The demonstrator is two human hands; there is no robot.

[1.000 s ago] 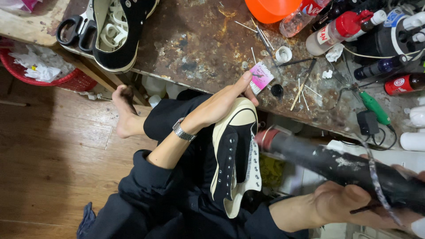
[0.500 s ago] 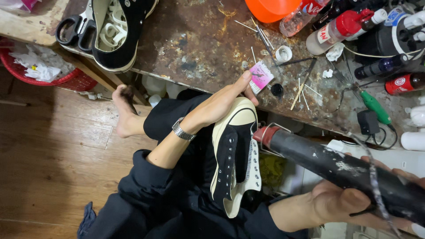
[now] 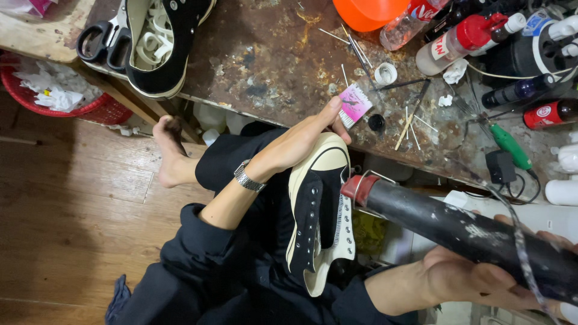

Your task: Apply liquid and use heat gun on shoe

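Left hand point(image 3: 301, 141) gripping shoe point(image 3: 319, 210) toe, apparently just off table edge point(image 3: 283, 117).

1 head view, looking steeply down, close over lap and workbench point(image 3: 271, 66)
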